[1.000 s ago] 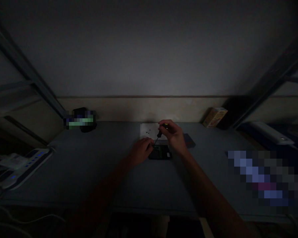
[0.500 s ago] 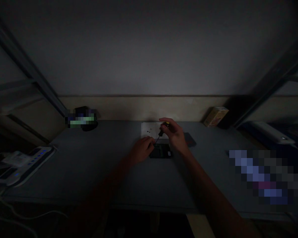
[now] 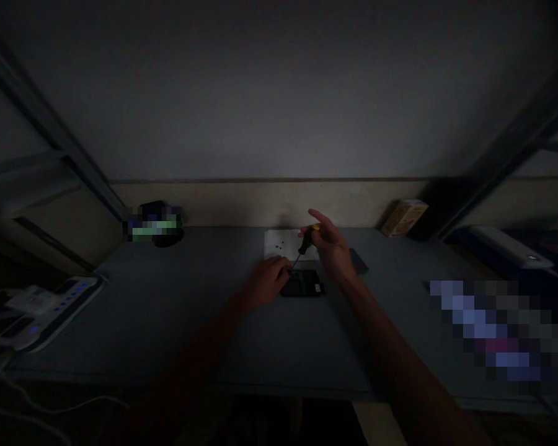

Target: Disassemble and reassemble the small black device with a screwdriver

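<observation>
Person's two hands working over a device, seen from the head. The front edge of the bench [image 3: 270, 347] is running below both forearms, and a broad span of its top is separating that edge from the device. At the left, a power strip [image 3: 56, 319] is lying slantwise, its cable [image 3: 81, 406] trailing in front of the bench; at the right, a pixelated bundle [image 3: 486, 328] is bounding the working room well apart from the right forearm.

The device [image 3: 309, 285] is lying flat between the hands, its long side running left to right. The left hand [image 3: 270, 279] is resting at its far left corner, fingers bent and close together; whether they are pinching anything cannot be told. The right hand [image 3: 333, 251] is standing above and beyond the device's right part, thumb and fingers closing on the screwdriver [image 3: 304, 246], one finger pointing up and away. The tool is leaning, its shaft slanting down to the left hand's fingertips; the tip's exact contact is too dark to tell.

Just beyond the device, a paper [image 3: 289, 249] is carrying small dark bits [image 3: 276, 246]. A dark panel [image 3: 359, 261] is showing beside the right wrist. Farther back, a box [image 3: 404, 218] is standing near the wall [image 3: 279, 111], which is closing off the bench's far edge.
</observation>
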A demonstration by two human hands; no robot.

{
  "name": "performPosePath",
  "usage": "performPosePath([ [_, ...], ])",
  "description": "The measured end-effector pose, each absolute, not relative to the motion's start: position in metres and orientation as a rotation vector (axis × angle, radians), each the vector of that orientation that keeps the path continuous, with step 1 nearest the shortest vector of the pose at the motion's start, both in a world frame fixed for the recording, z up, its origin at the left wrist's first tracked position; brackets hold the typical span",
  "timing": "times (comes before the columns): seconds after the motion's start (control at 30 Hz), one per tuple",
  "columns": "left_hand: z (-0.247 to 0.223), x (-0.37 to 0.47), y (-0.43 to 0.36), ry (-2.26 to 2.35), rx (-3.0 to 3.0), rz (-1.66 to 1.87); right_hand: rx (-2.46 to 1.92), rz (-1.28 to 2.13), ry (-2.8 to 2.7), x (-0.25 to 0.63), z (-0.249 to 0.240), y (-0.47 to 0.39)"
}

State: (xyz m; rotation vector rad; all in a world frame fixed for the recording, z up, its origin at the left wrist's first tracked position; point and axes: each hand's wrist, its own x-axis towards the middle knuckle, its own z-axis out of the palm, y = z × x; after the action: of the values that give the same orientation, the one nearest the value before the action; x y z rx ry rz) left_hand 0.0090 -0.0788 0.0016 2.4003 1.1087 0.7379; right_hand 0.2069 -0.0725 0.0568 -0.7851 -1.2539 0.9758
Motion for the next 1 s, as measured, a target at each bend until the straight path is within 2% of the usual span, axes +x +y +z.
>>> performPosePath([
  [0.13,0.000,0.009,-0.078,1.116,2.407,0.737,-0.725,1.046,-1.217,0.204,0.057,-0.074],
  [0.33,0.003,0.010,-0.079,1.114,2.392,0.734,-0.868,0.884,-1.322,0.200,0.060,-0.080],
  [0.57,0.001,0.009,-0.078,1.109,2.401,0.736,-0.741,0.937,-1.400,0.204,0.057,-0.078],
  [0.77,-0.001,0.010,-0.077,1.075,2.399,0.754,-0.906,0.633,-1.429,0.201,0.061,-0.083],
  [1.0,-0.001,0.008,-0.077,1.098,2.399,0.734,-0.810,0.863,-1.419,0.204,0.055,-0.078],
])
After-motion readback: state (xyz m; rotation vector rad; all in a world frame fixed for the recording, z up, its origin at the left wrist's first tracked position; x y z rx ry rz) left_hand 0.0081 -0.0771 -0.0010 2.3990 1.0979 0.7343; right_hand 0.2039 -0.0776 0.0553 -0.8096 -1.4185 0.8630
